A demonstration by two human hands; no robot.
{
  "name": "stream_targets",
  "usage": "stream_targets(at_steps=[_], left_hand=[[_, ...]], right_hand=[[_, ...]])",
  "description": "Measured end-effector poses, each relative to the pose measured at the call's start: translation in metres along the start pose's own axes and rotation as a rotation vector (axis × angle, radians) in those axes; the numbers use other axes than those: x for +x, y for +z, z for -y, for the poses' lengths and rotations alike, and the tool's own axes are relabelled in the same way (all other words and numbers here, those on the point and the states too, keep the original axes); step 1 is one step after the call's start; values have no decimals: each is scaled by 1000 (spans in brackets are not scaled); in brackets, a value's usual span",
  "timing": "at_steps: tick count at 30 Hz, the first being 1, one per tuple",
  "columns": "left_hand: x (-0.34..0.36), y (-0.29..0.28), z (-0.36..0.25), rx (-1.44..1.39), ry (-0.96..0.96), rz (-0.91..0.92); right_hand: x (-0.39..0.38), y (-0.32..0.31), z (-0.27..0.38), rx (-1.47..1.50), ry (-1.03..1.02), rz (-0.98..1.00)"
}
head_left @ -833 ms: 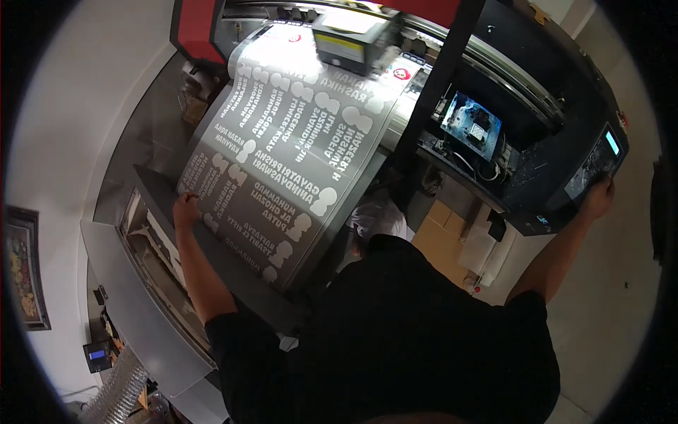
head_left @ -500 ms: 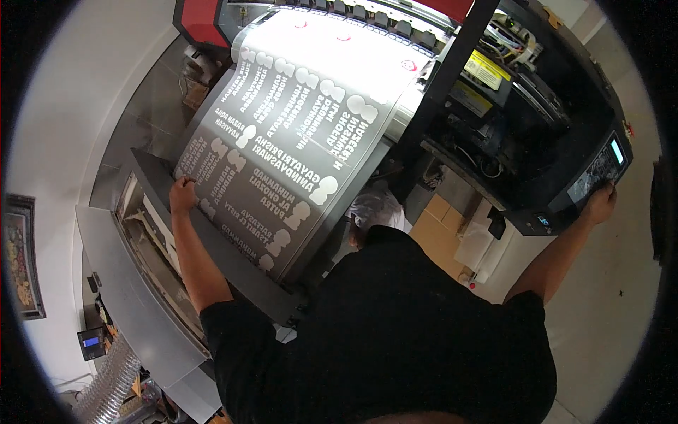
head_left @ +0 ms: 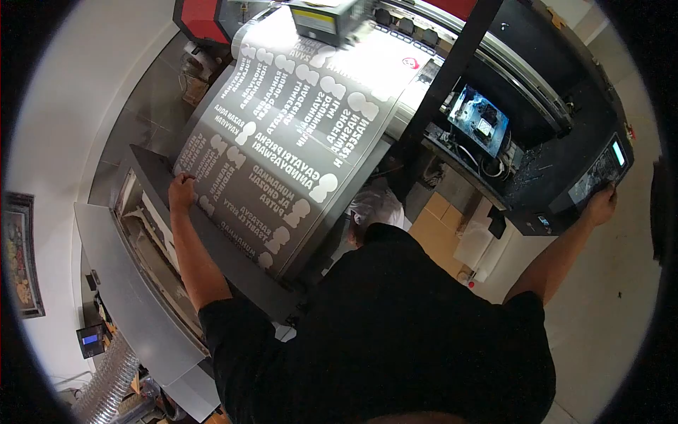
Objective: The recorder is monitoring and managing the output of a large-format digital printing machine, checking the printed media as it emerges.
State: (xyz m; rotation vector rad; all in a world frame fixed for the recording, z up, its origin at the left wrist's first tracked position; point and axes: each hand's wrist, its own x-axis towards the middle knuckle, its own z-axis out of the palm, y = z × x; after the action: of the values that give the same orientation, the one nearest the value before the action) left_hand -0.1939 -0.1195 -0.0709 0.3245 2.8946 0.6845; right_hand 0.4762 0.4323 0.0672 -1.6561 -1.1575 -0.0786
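A wide sheet of film (head_left: 282, 152) with white mirrored lettering and rounded shapes slopes down the front of a large-format printer. My left hand (head_left: 182, 192) is closed at the film's lower left corner, over the edge of a dark panel (head_left: 233, 261); its fingertips are hidden, so I cannot tell which edge they grip. At the far right, my right hand (head_left: 602, 205) wraps around the corner of the printer's control panel (head_left: 599, 173), beside its lit screen. The print carriage (head_left: 328, 21), a box with a yellow label, hangs over the film's bright upper part, slightly blurred.
Behind a dark upright post (head_left: 452, 78), the printer's open right end shows a lit, wet-looking plate (head_left: 480, 120) and cables. Below stand cardboard boxes (head_left: 439, 230). A grey machine cover (head_left: 134, 283) lies at left, near a roll of bubble wrap (head_left: 109, 374). Someone in white (head_left: 378, 205) is low beyond my body.
The print carriage has travelled left from the printer's right end to above the film, uncovering the lit plate. Both my hands stay nearly where they were.
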Motion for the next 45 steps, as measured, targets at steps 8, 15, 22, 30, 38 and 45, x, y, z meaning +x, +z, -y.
stream_targets(at_steps=[8,15,22,30,38,45], left_hand=[[13,4,17,2,40,12],[1,-1,-2,-20,25,13],[-4,-3,-8,-72,-9,33],[1,1,-1,-4,31,1],[8,6,10,-39,75,-19],[10,5,11,-87,-10,41]], right_hand=[[-6,-2,7,-10,6,7],[1,3,-2,-8,12,2],[0,3,-1,-14,-9,-11],[10,9,-17,-47,-56,-13],[6,7,-11,-14,-63,-32],[5,6,-6,3,-36,10]])
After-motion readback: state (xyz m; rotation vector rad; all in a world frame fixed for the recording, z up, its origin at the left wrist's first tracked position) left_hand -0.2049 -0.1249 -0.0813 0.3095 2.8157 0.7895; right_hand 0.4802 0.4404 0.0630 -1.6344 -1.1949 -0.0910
